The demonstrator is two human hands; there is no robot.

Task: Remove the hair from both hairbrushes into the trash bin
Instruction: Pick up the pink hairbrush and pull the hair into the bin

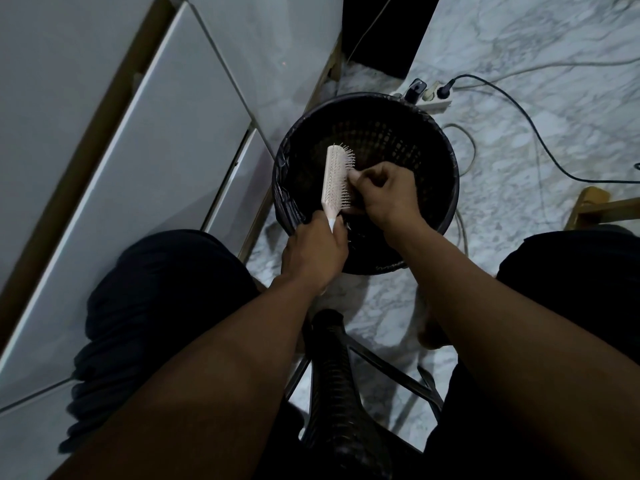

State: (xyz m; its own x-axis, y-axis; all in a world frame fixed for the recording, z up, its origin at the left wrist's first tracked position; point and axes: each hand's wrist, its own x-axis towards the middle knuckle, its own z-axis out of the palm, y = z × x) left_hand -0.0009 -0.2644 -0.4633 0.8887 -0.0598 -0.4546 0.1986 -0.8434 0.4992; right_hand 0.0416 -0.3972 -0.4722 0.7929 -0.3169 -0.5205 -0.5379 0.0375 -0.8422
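One pale hairbrush (336,180) is held above the black trash bin (446,161), bristles turned to the right. Its handle is gripped by the left hand (313,252), fingers wrapped fully closed around it at the bin's near rim. The bristle face is touched by the right hand (384,194), whose thumb and fingertips (354,174) are pinched together against the bristles. Whether hair is caught in the pinch cannot be told.
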